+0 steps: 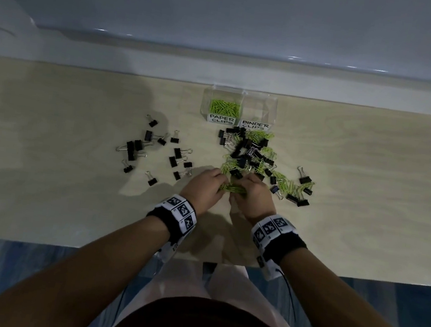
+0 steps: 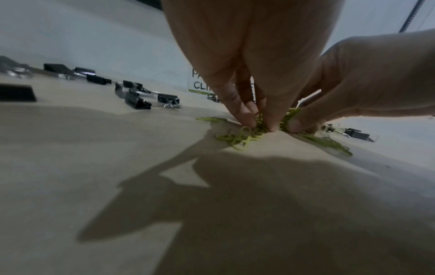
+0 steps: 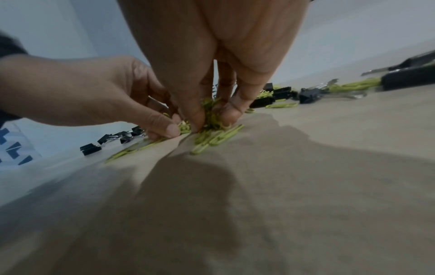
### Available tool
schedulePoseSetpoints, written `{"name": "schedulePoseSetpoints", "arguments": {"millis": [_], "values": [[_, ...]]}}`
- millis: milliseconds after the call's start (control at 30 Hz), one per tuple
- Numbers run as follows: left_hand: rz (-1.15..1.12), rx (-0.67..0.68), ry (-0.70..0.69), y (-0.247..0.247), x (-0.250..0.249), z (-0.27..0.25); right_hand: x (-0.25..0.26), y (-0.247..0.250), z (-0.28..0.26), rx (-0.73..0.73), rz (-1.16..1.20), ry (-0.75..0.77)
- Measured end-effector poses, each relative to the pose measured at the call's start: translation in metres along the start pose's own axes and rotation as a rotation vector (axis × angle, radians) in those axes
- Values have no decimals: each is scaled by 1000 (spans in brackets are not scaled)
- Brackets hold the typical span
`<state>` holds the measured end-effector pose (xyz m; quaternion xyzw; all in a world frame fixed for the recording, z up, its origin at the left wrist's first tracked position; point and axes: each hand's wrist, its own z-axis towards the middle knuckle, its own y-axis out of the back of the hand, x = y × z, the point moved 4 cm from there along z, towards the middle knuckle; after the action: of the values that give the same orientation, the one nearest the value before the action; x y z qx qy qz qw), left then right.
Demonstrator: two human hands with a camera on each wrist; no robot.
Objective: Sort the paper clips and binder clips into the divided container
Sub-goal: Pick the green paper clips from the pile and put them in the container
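Both our hands, L hand & R hand, pinch green clips off the tabletop, near its front edge. Container sits at the back edge w/ black clips scattered left.

Both forearms are extended forward over the table, each wrist banded with a marker cuff, and the left hand and right hand are held close together, fingertips pointed down and pinched on green paper clips.
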<state>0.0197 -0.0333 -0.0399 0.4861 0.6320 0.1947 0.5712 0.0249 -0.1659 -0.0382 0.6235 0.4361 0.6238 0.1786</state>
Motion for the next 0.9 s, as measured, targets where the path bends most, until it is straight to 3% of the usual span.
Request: {"name": "schedulePoseSetpoints", "arguments": {"millis": [100, 267, 433, 567, 700, 900], "values": [[36, 6, -16, 2, 0, 2, -12, 5, -3, -61, 37, -54], [12, -14, 28, 8, 5, 4, -26, 17, -9, -47, 192, -269], [-258, -101, 155, 19, 23, 9, -27, 31, 0, -57, 482, -428], [-442, -208, 191, 48, 26, 23, -8, 51, 26, -47, 647, -392], [-484, -324, 146, 92, 21, 52, 18, 73, 65, -94, 702, -316], [-437, -425, 141, 133, 25, 108, 44, 91, 142, -253, 479, -218]]}}
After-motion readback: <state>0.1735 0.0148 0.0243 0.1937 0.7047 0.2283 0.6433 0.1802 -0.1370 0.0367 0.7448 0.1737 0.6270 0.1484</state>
